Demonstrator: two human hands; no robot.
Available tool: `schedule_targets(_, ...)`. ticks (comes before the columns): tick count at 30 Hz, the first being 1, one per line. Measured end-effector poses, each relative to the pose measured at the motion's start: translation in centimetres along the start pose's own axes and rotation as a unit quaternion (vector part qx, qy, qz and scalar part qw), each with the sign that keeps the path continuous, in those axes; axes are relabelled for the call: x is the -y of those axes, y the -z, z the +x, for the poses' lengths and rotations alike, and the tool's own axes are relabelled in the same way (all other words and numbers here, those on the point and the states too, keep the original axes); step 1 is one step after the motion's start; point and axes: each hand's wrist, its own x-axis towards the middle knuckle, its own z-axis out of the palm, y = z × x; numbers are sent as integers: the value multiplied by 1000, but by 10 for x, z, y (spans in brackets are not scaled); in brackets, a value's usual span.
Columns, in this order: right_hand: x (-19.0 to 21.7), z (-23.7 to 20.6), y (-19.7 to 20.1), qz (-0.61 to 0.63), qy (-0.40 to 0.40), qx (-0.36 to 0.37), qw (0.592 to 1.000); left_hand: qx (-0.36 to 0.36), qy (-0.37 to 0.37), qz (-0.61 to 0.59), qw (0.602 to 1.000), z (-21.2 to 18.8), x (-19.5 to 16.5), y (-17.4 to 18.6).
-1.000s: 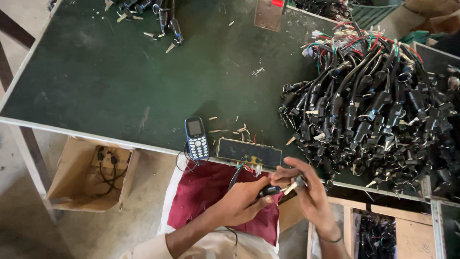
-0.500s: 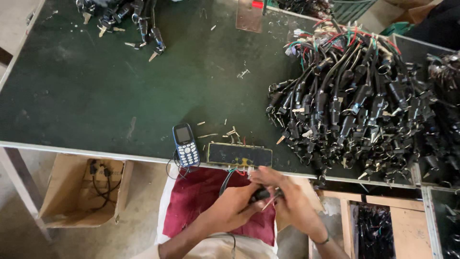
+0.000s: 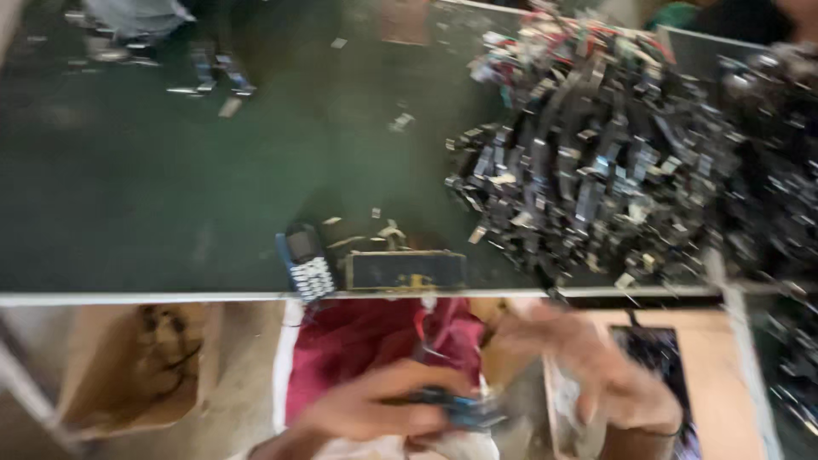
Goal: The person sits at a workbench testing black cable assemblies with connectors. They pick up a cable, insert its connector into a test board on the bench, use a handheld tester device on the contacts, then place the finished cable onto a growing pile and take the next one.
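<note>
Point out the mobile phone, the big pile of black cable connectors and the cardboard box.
mobile phone (image 3: 305,264), head view, on its keypad.
pile of black cable connectors (image 3: 588,162), head view, middle of the heap.
cardboard box (image 3: 102,366), head view, on its near wall.

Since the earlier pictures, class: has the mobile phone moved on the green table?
No. The mobile phone lies at the green table edge, just left of the small dark board, as before; only the camera shifted.

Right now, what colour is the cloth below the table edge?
Dark red cloth, seen in the head view, though blurred.
</note>
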Motion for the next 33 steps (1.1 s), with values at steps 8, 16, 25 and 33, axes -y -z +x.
schedule_targets(8, 14, -18, 27, -229, 34, -404, 885, -386, -320, 377, 779, -98, -94, 90)
schedule_targets(16, 6, -15, 121, -217, 217, -434, 847, -436, -20, 821, 368, -112, -35, 207)
schedule_targets(25, -1, 77, 316, -681, -80, -446, 575, -536, -13, 783, 315, -132, 17, 249)
schedule_targets(33, 27, 71, 306, -444, 214, -431, 756, -634, -38, 630, 447, -123, -5, 261)
